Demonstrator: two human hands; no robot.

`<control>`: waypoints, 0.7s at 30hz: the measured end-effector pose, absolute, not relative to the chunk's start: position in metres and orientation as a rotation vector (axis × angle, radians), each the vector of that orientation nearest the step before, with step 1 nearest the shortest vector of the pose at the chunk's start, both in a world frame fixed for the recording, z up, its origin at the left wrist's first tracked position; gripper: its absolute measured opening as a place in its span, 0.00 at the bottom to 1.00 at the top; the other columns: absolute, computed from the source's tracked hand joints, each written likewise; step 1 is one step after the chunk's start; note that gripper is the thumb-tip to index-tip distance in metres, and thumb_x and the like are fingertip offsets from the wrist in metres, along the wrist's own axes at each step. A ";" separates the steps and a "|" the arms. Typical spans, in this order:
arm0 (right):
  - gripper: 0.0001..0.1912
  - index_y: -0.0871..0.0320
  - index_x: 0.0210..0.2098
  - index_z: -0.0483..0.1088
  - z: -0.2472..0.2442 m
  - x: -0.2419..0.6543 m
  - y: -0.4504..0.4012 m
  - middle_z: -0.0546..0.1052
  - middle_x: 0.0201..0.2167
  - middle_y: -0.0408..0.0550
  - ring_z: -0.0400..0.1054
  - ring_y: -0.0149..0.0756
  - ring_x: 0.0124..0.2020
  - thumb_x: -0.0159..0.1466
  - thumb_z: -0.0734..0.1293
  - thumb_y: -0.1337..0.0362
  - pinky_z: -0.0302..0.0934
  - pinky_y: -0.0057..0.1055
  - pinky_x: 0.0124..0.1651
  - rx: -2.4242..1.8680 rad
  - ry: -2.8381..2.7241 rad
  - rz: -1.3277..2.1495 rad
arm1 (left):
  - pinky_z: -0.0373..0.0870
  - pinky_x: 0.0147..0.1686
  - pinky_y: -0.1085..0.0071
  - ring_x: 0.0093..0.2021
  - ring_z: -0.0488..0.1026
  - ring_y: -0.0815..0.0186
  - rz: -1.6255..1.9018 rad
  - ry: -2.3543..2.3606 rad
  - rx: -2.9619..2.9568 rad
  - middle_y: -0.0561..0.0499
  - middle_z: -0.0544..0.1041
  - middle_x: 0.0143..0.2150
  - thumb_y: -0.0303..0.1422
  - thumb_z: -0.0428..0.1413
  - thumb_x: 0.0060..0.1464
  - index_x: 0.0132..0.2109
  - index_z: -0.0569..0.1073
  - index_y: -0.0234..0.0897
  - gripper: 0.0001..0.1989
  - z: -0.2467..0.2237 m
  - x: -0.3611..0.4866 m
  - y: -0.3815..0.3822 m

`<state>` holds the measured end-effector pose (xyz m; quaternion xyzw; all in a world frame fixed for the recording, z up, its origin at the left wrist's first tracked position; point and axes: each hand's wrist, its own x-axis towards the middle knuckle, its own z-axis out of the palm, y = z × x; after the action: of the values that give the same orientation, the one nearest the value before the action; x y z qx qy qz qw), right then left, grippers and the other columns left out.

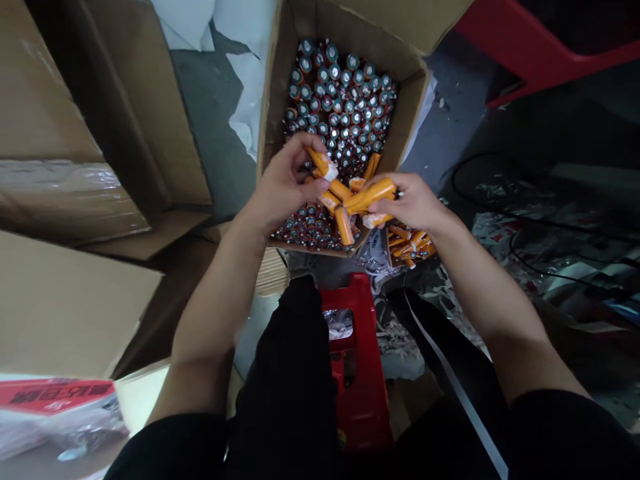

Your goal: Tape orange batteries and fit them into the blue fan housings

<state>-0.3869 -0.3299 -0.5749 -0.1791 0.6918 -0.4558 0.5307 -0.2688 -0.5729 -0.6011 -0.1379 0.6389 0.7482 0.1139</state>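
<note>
Both hands are over the front part of a cardboard box [269, 127], which is packed with upright battery-like cylinders [345, 100] with shiny round ends. My left hand [290, 180] is closed around orange-wrapped cylinders [323, 162] with white, ragged-looking ends. In my right hand [413, 200], fingers grip a few more orange-wrapped cylinders [373, 193]. Between the hands the cylinders touch and cross at angles; one [344, 225] points downward. Exactly which hand bears the middle ones cannot be made out.
A smaller box of loose orange cylinders [410, 243] stands right of the big box. A red plastic stool [367, 360] is between my legs. Large cartons [60, 293] line the left. Another red plastic piece [545, 60] and black cables [550, 223] lie right, among scraps.
</note>
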 end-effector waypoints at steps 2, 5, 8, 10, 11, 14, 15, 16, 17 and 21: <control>0.25 0.54 0.42 0.80 -0.553 -0.386 -0.298 0.82 0.36 0.44 0.74 0.34 0.34 0.56 0.79 0.43 0.70 0.31 0.39 -0.330 1.624 -1.135 | 0.75 0.41 0.69 0.44 0.73 0.67 2.293 1.721 -0.344 0.53 0.72 0.46 0.42 0.66 0.59 0.53 0.64 0.44 0.22 -0.584 -0.266 -0.547; 0.24 0.55 0.37 0.81 -0.519 -0.385 -0.228 0.82 0.34 0.47 0.76 0.36 0.31 0.53 0.81 0.43 0.71 0.31 0.36 -0.191 1.568 -1.070 | 0.75 0.47 0.68 0.47 0.73 0.66 2.352 1.597 -0.311 0.50 0.73 0.50 0.32 0.62 0.61 0.54 0.65 0.43 0.18 -0.568 -0.257 -0.475; 0.25 0.55 0.39 0.81 -0.501 -0.383 -0.157 0.83 0.36 0.51 0.78 0.41 0.34 0.55 0.80 0.41 0.75 0.35 0.38 -0.024 1.535 -0.910 | 0.74 0.53 0.65 0.52 0.74 0.65 2.290 1.506 -0.270 0.45 0.72 0.57 0.24 0.56 0.60 0.58 0.66 0.42 0.20 -0.568 -0.245 -0.386; 0.28 0.56 0.44 0.81 -0.507 -0.375 -0.126 0.84 0.41 0.53 0.80 0.46 0.39 0.57 0.77 0.40 0.76 0.40 0.43 0.068 1.552 -0.744 | 0.73 0.58 0.60 0.57 0.74 0.61 2.121 1.423 -0.136 0.42 0.72 0.61 0.23 0.57 0.58 0.61 0.67 0.39 0.25 -0.578 -0.240 -0.336; 0.28 0.56 0.47 0.81 -0.516 -0.369 -0.116 0.84 0.43 0.54 0.80 0.49 0.42 0.58 0.76 0.40 0.76 0.42 0.46 0.088 1.588 -0.652 | 0.71 0.62 0.58 0.60 0.73 0.58 2.015 1.396 -0.064 0.40 0.72 0.63 0.23 0.58 0.56 0.63 0.67 0.38 0.28 -0.586 -0.237 -0.318; 0.26 0.56 0.52 0.80 -0.553 -0.345 -0.110 0.82 0.52 0.56 0.77 0.53 0.54 0.65 0.70 0.45 0.72 0.47 0.58 -0.032 1.795 -0.408 | 0.61 0.71 0.57 0.71 0.64 0.54 1.762 1.424 0.105 0.36 0.67 0.71 0.19 0.59 0.52 0.70 0.64 0.34 0.38 -0.611 -0.230 -0.301; 0.25 0.56 0.55 0.79 -0.564 -0.337 -0.111 0.81 0.56 0.56 0.76 0.52 0.58 0.67 0.68 0.47 0.69 0.47 0.62 -0.104 1.861 -0.350 | 0.59 0.73 0.59 0.74 0.61 0.54 1.718 1.458 0.147 0.35 0.65 0.73 0.17 0.57 0.51 0.71 0.63 0.33 0.40 -0.616 -0.226 -0.306; 0.25 0.55 0.59 0.77 -0.572 -0.330 -0.113 0.80 0.58 0.56 0.74 0.51 0.60 0.68 0.66 0.49 0.67 0.46 0.64 -0.167 1.911 -0.298 | 0.59 0.73 0.61 0.74 0.61 0.55 1.691 1.496 0.184 0.35 0.64 0.74 0.16 0.56 0.51 0.71 0.64 0.32 0.40 -0.618 -0.222 -0.317; 0.27 0.54 0.64 0.73 -0.577 -0.325 -0.115 0.79 0.60 0.55 0.74 0.50 0.61 0.70 0.65 0.50 0.67 0.45 0.64 -0.213 1.940 -0.242 | 0.61 0.72 0.62 0.74 0.62 0.56 1.680 1.531 0.228 0.35 0.65 0.73 0.17 0.55 0.52 0.70 0.66 0.32 0.38 -0.617 -0.218 -0.332; 0.37 0.52 0.75 0.59 -0.571 -0.323 -0.116 0.81 0.56 0.57 0.79 0.56 0.53 0.70 0.65 0.48 0.72 0.47 0.54 -0.328 1.936 0.057 | 0.73 0.61 0.60 0.58 0.78 0.61 1.732 1.764 0.340 0.46 0.79 0.60 0.30 0.52 0.67 0.62 0.75 0.42 0.19 -0.588 -0.211 -0.419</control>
<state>-0.3228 -0.1162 -0.5709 -0.1390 0.8198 0.0242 0.5550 -0.2110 -0.4195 -0.5882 0.1293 0.6704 0.6580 0.3176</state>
